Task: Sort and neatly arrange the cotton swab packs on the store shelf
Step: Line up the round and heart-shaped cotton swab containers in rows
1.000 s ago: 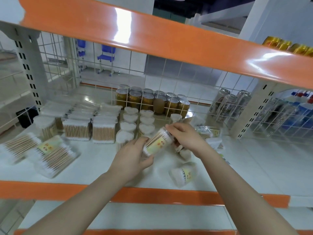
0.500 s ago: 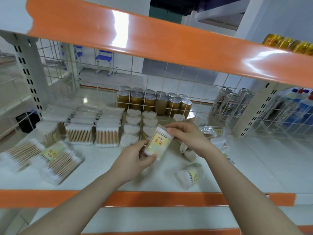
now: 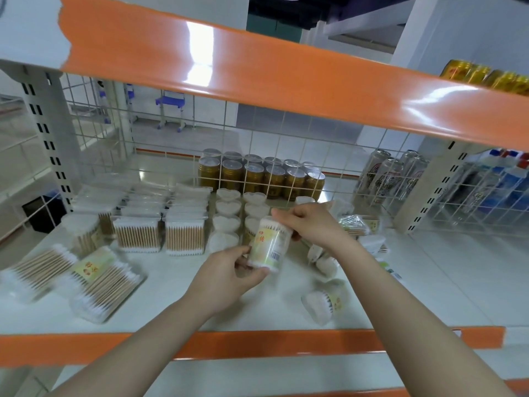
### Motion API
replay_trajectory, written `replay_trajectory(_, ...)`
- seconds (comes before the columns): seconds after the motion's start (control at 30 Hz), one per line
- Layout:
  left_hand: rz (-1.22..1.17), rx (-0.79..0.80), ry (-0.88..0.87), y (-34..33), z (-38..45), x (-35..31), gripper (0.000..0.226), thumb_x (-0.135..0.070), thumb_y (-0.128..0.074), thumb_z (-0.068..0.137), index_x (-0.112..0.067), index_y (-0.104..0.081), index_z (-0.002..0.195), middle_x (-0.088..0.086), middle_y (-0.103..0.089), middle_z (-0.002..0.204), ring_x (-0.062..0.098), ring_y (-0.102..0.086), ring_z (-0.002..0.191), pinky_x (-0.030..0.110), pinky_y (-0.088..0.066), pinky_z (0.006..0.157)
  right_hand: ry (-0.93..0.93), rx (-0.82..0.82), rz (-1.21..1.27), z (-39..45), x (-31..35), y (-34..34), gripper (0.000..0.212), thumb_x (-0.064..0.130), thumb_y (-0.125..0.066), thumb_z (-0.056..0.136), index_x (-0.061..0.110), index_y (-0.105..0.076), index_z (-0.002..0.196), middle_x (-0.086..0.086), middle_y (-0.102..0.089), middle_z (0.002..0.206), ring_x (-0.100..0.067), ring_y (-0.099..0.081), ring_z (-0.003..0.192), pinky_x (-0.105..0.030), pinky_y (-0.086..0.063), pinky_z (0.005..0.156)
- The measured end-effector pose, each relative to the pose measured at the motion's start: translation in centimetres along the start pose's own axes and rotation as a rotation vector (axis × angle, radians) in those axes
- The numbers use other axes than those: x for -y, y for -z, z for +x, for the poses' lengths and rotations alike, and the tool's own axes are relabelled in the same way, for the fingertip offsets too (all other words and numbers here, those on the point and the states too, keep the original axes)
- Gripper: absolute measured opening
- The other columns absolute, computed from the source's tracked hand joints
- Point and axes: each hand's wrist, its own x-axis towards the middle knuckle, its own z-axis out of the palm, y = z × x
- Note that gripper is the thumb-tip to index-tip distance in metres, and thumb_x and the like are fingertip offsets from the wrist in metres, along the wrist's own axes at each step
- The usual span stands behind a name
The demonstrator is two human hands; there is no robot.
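A round clear tub of cotton swabs point(image 3: 269, 244) with a yellow label is held nearly upright above the white shelf point(image 3: 171, 285). My left hand point(image 3: 229, 277) grips its lower end, and my right hand point(image 3: 307, 223) pinches its top rim. Behind it stand two short rows of heart-shaped swab tubs point(image 3: 227, 213). Square packs of wooden-stick swabs point(image 3: 160, 233) stand in rows further left. Flat swab bags point(image 3: 83, 273) lie loose at the front left. One round tub point(image 3: 325, 302) lies on its side at the front right, with several more packs point(image 3: 357, 224) behind my right wrist.
Gold cans point(image 3: 257, 176) stand behind the wire grid at the back. Silver cans point(image 3: 386, 179) lean at the back right. An orange shelf edge point(image 3: 257, 70) hangs overhead, and another orange lip point(image 3: 257, 343) runs along the front. A slotted upright point(image 3: 48, 138) stands at the left.
The tub has turned from slanted to nearly upright between my hands. My left hand has shifted to its lower end, and my right hand stays at the top.
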Motion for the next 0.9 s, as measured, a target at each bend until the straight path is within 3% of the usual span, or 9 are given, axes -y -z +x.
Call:
replay_trajectory(0.07, -0.004, 0.011, 0.009, 0.0, 0.0, 0.3, 0.05, -0.052, -0.068, 0.073, -0.02, -0.064, 0.111, -0.008, -0.064, 0.081, 0.005, -0.058, 0.074, 0.02, -0.046, 0.064, 0.015, 0.006, -0.013, 0.0, 0.3, 0.1, 0.043, 0.049, -0.056, 0.086, 0.013, -0.058, 0.062, 0.003, -0.056, 0.058, -0.007, -0.053, 0.054, -0.017, -0.042, 0.06)
replay_trajectory(0.13, -0.026, 0.006, 0.019, 0.0, 0.0, 0.4, 0.039, -0.043, -0.071, 0.076, -0.02, -0.065, 0.106, -0.005, -0.066, 0.08, 0.007, -0.059, 0.072, 0.02, -0.045, 0.062, 0.02, 0.014, -0.012, 0.1, 0.4, 0.1, 0.043, 0.047, -0.055, 0.087, 0.012, -0.058, 0.063, 0.003, -0.055, 0.058, -0.006, -0.052, 0.054, -0.015, -0.041, 0.059)
replay_trajectory(0.27, -0.11, -0.004, 0.028, 0.0, -0.2, 0.4, 0.021, -0.034, -0.071, 0.077, -0.023, -0.065, 0.094, 0.0, -0.067, 0.076, 0.01, -0.059, 0.067, 0.024, -0.047, 0.062, 0.016, 0.014, 0.024, 0.3, 0.5, -0.3, 0.042, 0.045, -0.056, 0.087, 0.013, -0.056, 0.06, 0.0, -0.056, 0.06, -0.007, -0.052, 0.055, -0.017, -0.043, 0.062)
replay_trajectory(0.43, -0.164, -0.004, 0.029, 0.0, -0.4, 0.4, 0.015, -0.029, -0.071, 0.078, -0.032, -0.061, 0.089, 0.0, -0.064, 0.072, 0.003, -0.054, 0.061, 0.023, -0.046, 0.061, 0.035, 0.002, 0.045, 0.3, 0.5, -0.6, 0.041, 0.045, -0.057, 0.087, 0.011, -0.059, 0.063, -0.004, -0.06, 0.067, -0.01, -0.053, 0.058, -0.022, -0.044, 0.067)
replay_trajectory(0.57, -0.176, -0.025, 0.064, 0.1, -0.6, 0.5, 0.025, -0.034, -0.074, 0.074, -0.034, -0.059, 0.094, -0.003, -0.068, 0.08, 0.003, -0.06, 0.069, 0.018, -0.049, 0.067, 0.065, 0.0, 0.071, 0.0, 0.8, -0.7, 0.039, 0.04, -0.057, 0.088, 0.002, -0.068, 0.083, -0.002, -0.062, 0.069, -0.007, -0.055, 0.061, -0.018, -0.046, 0.065)
replay_trajectory(0.7, -0.123, -0.064, 0.066, 0.3, -0.7, 0.6, 0.038, -0.037, -0.075, 0.071, -0.026, -0.059, 0.104, -0.011, -0.065, 0.084, 0.0, -0.061, 0.077, 0.019, -0.05, 0.073, 0.095, 0.016, 0.15, -0.4, 1.0, -0.8, 0.023, 0.033, -0.058, 0.089, 0.013, -0.069, 0.087, -0.011, -0.069, 0.09, -0.008, -0.06, 0.072, -0.019, -0.052, 0.071)
replay_trajectory(0.8, -0.077, -0.096, 0.048, 0.3, -0.9, 0.5, 0.048, -0.037, -0.076, 0.071, -0.02, -0.059, 0.112, -0.016, -0.061, 0.086, 0.002, -0.06, 0.084, 0.027, -0.051, 0.082, 0.107, 0.028, 0.157, -0.8, 1.0, -0.7, 0.014, 0.03, -0.057, 0.09, 0.021, -0.067, 0.089, 0.004, -0.068, 0.085, 0.0, -0.059, 0.071, -0.012, -0.051, 0.067)
replay_trajectory(0.9, 0.005, -0.121, 0.023, 0.2, -1.0, 0.4, 0.051, -0.039, -0.074, 0.073, -0.019, -0.057, 0.117, -0.017, -0.057, 0.088, 0.005, -0.058, 0.088, 0.024, -0.049, 0.08, 0.112, 0.031, 0.156, -1.2, 0.9, -0.6, 0.01, 0.029, -0.057, 0.091, 0.025, -0.066, 0.089, 0.014, -0.065, 0.084, 0.001, -0.06, 0.074, -0.014, -0.052, 0.071)
